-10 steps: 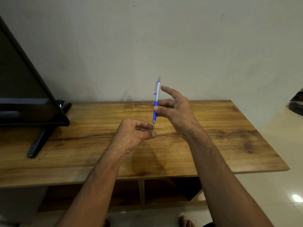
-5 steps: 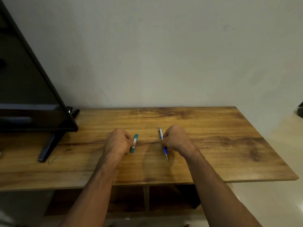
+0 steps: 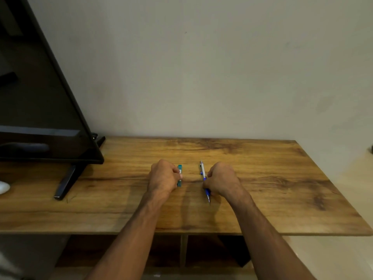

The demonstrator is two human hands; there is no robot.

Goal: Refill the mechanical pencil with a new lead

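A blue and silver mechanical pencil (image 3: pixel 203 174) lies nearly flat on the wooden table (image 3: pixel 282 178), its tip pointing toward me. My right hand (image 3: pixel 222 179) is closed around its blue grip, knuckles down on the wood. A small teal lead case (image 3: pixel 179 174) rests on the table a short way to the left. My left hand (image 3: pixel 163 176) is curled against it, fingertips and thumb pinching its side. The two hands sit side by side with a gap of bare wood between them.
A black television (image 3: pixel 40 98) on a slanted stand foot (image 3: pixel 66 182) fills the left side of the table. A white object (image 3: pixel 4 187) shows at the far left edge. A plain wall rises behind. Open shelves lie under the table.
A second ago my right hand held the pencil upright in the air with my left hand at its tip. Both hands have come down to the table, the left one now on the teal case.
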